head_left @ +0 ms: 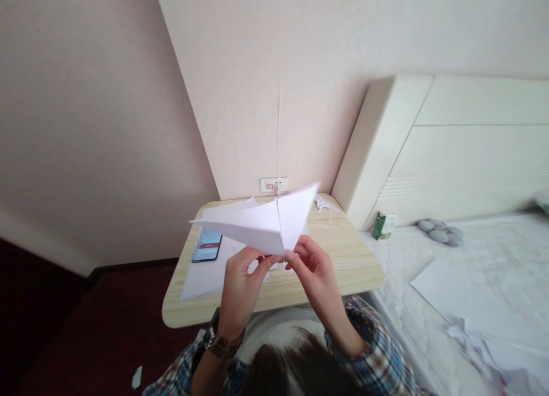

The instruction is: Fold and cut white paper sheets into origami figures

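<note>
A folded white paper plane (253, 222) is held up above the small table, its two wings spread to the left and to the upper right. My left hand (245, 270) pinches its lower edge between thumb and fingers. Close beside it, my right hand (311, 262) grips the same lower fold near the corner, thumb on top. The fingertips of both hands almost meet there. Behind the plane's left wing, a phone (209, 247) with a lit screen lies on white paper sheets (197, 281) on the table.
The light wooden table (351, 258) stands against the wall below a power socket (273, 185). A folded paper piece (325, 203) lies at its back right. On the bed (398, 270) are a green-and-white box (383, 226), a grey cushioned item (440, 232), a paper sheet (450, 290) and crumpled paper (476, 344).
</note>
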The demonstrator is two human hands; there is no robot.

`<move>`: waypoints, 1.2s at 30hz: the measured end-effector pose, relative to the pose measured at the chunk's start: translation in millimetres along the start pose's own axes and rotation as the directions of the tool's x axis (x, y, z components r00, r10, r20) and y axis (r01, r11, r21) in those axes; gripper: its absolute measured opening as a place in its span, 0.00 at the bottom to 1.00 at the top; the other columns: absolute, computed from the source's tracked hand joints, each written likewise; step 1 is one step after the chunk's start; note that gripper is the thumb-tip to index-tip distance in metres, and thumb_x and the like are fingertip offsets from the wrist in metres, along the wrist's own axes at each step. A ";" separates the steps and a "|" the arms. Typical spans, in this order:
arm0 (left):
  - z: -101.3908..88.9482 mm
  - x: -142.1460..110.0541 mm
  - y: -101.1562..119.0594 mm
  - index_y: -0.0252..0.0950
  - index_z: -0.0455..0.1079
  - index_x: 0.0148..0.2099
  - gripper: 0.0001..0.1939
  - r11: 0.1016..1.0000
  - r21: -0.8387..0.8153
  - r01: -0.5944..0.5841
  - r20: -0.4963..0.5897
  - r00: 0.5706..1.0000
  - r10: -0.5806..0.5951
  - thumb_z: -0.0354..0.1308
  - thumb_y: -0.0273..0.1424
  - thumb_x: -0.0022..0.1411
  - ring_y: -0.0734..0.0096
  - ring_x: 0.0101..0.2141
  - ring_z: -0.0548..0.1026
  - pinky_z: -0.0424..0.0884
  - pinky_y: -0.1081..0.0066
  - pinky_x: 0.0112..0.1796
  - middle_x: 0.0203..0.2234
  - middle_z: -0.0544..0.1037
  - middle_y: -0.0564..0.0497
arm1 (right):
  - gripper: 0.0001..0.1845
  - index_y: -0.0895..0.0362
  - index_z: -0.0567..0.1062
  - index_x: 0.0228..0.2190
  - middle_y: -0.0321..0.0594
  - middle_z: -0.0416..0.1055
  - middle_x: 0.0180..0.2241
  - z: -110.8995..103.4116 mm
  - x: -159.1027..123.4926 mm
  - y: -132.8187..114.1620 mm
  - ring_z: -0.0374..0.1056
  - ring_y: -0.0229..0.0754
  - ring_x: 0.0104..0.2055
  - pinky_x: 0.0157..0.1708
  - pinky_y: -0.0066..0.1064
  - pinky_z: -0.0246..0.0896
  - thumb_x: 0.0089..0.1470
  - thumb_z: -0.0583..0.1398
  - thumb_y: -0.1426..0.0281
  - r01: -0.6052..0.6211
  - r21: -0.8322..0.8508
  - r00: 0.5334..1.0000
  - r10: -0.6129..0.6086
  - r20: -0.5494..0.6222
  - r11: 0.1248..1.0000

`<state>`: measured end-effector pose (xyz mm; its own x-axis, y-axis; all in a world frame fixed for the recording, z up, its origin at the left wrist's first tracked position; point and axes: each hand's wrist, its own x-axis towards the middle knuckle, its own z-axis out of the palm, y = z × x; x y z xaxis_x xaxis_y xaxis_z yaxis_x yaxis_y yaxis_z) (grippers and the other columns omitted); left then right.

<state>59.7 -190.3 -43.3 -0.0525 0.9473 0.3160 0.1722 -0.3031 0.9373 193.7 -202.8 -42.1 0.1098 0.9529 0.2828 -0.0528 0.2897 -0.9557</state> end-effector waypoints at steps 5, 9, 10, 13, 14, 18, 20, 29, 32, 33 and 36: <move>0.2 -0.8 0.7 0.41 0.79 0.24 0.05 0.999 0.017 -0.030 -0.007 1.000 0.030 0.65 0.31 0.52 0.65 0.26 0.76 0.68 0.69 0.31 0.21 0.81 0.54 | 0.05 0.54 0.75 0.33 0.39 0.80 0.29 -1.1 -3.1 -4.8 0.75 0.43 0.31 0.28 0.31 0.69 0.52 0.63 0.67 0.026 -0.098 0.999 -0.030 -0.038 0.995; 1.5 -1.4 -1.9 0.41 0.80 0.25 0.05 0.999 0.014 -0.039 0.005 0.999 0.039 0.65 0.31 0.52 0.66 0.26 0.76 0.68 0.70 0.31 0.22 0.82 0.54 | 0.16 0.53 0.71 0.39 0.42 0.79 0.36 -3.4 -2.3 -3.7 0.75 0.44 0.36 0.29 0.30 0.69 0.47 0.67 0.67 0.048 -0.173 0.988 -0.072 -0.138 0.984; 2.0 -1.7 -2.5 0.41 0.80 0.26 0.05 0.999 0.013 -0.038 0.008 0.999 0.038 0.65 0.31 0.52 0.65 0.26 0.76 0.69 0.70 0.31 0.22 0.82 0.54 | 0.17 0.52 0.70 0.39 0.41 0.78 0.36 -3.7 -2.0 -3.2 0.74 0.44 0.35 0.28 0.30 0.69 0.46 0.67 0.67 0.054 -0.187 0.984 -0.083 -0.156 0.981; 3.5 -3.0 -3.2 0.41 0.80 0.25 0.05 0.999 0.017 -0.032 0.010 0.999 0.032 0.65 0.32 0.52 0.65 0.27 0.77 0.69 0.70 0.31 0.22 0.82 0.53 | 0.20 0.52 0.66 0.42 0.36 0.75 0.30 -3.5 -2.1 -2.4 0.72 0.41 0.29 0.27 0.30 0.69 0.48 0.66 0.67 0.079 -0.210 0.977 -0.117 -0.177 0.975; 3.9 -3.5 -3.0 0.40 0.80 0.25 0.06 0.999 0.019 -0.030 0.009 1.000 0.030 0.65 0.32 0.52 0.65 0.27 0.77 0.69 0.70 0.31 0.21 0.82 0.53 | 0.21 0.52 0.64 0.43 0.34 0.73 0.29 -3.1 -2.3 -2.4 0.72 0.40 0.28 0.26 0.30 0.69 0.49 0.65 0.67 0.089 -0.213 0.975 -0.129 -0.180 0.973; 5.8 -5.4 -2.5 0.41 0.80 0.24 0.06 0.999 0.026 -0.023 -0.002 1.000 0.023 0.65 0.33 0.51 0.64 0.26 0.78 0.69 0.69 0.32 0.21 0.83 0.53 | 0.28 0.51 0.58 0.52 0.32 0.67 0.32 -2.8 -3.5 -2.8 0.69 0.37 0.26 0.25 0.30 0.69 0.52 0.63 0.68 0.139 -0.235 0.962 -0.188 -0.200 0.962; 6.1 -5.7 -2.9 0.41 0.81 0.24 0.05 0.999 0.032 -0.019 -0.011 1.000 0.019 0.65 0.32 0.51 0.63 0.27 0.78 0.69 0.68 0.32 0.21 0.83 0.53 | 0.31 0.50 0.58 0.54 0.34 0.66 0.35 -3.7 -3.9 -3.1 0.68 0.37 0.27 0.26 0.30 0.68 0.52 0.64 0.68 0.165 -0.259 0.958 -0.217 -0.189 0.952; 2.7 -7.0 2.3 0.42 0.80 0.23 0.07 1.000 0.014 0.015 0.006 1.000 -0.015 0.62 0.29 0.51 0.63 0.27 0.78 0.69 0.67 0.34 0.21 0.83 0.54 | 0.13 0.53 0.74 0.43 0.36 0.72 0.33 -6.0 -7.5 -10.4 0.69 0.38 0.31 0.31 0.30 0.68 0.54 0.62 0.71 0.218 -0.275 0.969 -0.240 -0.051 0.936; 4.8 -9.1 1.3 0.41 0.80 0.25 0.07 0.999 -0.026 0.047 0.037 0.998 -0.046 0.62 0.29 0.52 0.63 0.29 0.79 0.71 0.67 0.36 0.23 0.83 0.54 | 0.06 0.53 0.74 0.38 0.35 0.71 0.29 -6.3 -7.9 -9.4 0.69 0.38 0.30 0.29 0.30 0.67 0.56 0.60 0.71 0.178 -0.258 0.976 -0.205 -0.079 0.949; 5.5 -9.7 0.0 0.41 0.80 0.25 0.07 0.997 -0.039 0.059 0.042 0.997 -0.058 0.62 0.29 0.53 0.62 0.30 0.79 0.72 0.67 0.37 0.23 0.84 0.54 | 0.04 0.54 0.73 0.36 0.35 0.71 0.28 -6.5 -7.8 -8.5 0.69 0.39 0.29 0.28 0.30 0.67 0.56 0.59 0.71 0.161 -0.253 0.978 -0.190 -0.093 0.954; 5.0 -8.7 -5.5 0.39 0.79 0.25 0.05 0.993 -0.066 0.098 0.053 0.994 -0.094 0.65 0.31 0.52 0.61 0.30 0.79 0.73 0.66 0.36 0.24 0.83 0.52 | 0.02 0.54 0.71 0.31 0.36 0.70 0.27 -7.7 -6.5 -5.8 0.68 0.39 0.27 0.26 0.30 0.67 0.56 0.58 0.70 0.118 -0.233 0.979 -0.151 -0.133 0.965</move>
<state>64.1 -196.3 -51.9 -0.0159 0.9759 0.2177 0.1006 -0.2151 0.9714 200.9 -211.4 -39.0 0.2480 0.8774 0.4107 0.1930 0.3708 -0.9085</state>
